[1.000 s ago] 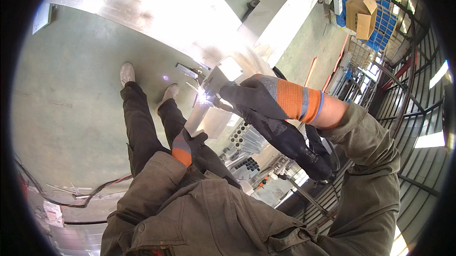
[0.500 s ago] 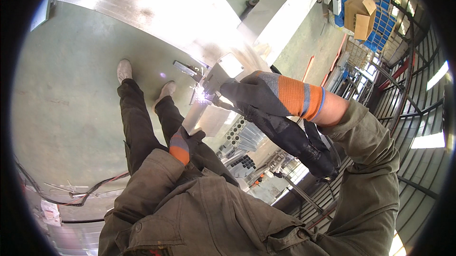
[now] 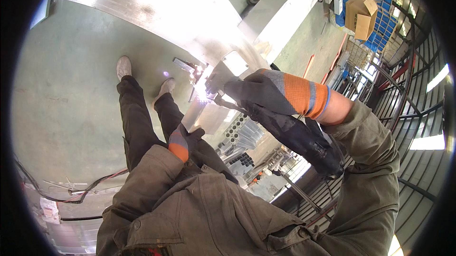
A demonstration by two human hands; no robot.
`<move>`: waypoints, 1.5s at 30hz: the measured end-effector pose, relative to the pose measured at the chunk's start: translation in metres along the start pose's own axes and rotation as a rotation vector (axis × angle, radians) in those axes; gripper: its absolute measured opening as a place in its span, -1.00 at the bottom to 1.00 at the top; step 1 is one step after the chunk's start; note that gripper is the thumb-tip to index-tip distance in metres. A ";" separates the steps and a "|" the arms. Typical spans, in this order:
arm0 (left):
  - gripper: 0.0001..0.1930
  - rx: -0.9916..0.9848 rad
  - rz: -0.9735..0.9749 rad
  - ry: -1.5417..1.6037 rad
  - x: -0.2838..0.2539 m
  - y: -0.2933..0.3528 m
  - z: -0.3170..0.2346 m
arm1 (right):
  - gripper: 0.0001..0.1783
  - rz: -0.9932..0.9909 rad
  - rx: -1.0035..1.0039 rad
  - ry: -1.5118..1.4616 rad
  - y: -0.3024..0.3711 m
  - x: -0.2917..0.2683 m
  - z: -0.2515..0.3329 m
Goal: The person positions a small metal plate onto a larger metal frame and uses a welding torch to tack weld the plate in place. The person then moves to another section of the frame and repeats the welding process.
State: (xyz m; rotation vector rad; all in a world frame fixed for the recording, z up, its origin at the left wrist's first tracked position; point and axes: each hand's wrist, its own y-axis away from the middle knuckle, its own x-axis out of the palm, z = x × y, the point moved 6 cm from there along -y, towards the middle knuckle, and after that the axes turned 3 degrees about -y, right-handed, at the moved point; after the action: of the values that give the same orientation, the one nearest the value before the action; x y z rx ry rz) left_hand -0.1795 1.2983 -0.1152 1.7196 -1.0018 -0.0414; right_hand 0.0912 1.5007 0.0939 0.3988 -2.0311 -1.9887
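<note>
My right hand (image 3: 261,93), in a black, grey and orange glove, is closed round a black welding torch (image 3: 224,102). A thick black sleeved cable (image 3: 289,135) runs back from it under my forearm. At the torch tip a bright arc throws sparks and hides the joint. My left hand (image 3: 184,143), gloved alike, grips the near end of a flat-sided silver metal piece (image 3: 211,119), whose far end meets the arc. Just beyond the arc is a grey metal part (image 3: 223,76) with a bright rounded rectangle on it. A small metal bar (image 3: 182,64) juts out on the left.
A large, glaring metal beam (image 3: 128,6) spans the far side, beside another pale beam (image 3: 289,14). Stacked tubes (image 3: 247,135) stand beyond the work. An open cardboard box (image 3: 361,16) sits at far right. Cables (image 3: 83,196) lie on the floor at left.
The arc glare has grown larger and spreads farther up. My right hand and torch have shifted slightly right; my left hand keeps its place on the metal piece.
</note>
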 end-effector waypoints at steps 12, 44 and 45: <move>-0.48 0.046 -0.031 0.019 -0.002 0.000 -0.014 | -0.35 0.063 -0.165 0.160 0.001 -0.001 0.004; -0.49 -0.100 0.016 -0.104 -0.005 -0.004 -0.004 | -0.58 -0.021 -0.626 0.320 0.039 -0.014 -0.006; -0.51 -0.155 0.037 0.007 -0.004 -0.006 0.001 | -0.59 -0.041 -0.722 0.339 0.049 -0.016 -0.003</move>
State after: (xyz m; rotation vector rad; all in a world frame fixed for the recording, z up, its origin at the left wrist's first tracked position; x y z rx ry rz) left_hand -0.1792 1.3001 -0.1219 1.5583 -0.9992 -0.0871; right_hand 0.1066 1.5047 0.1431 0.5553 -1.0201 -2.3086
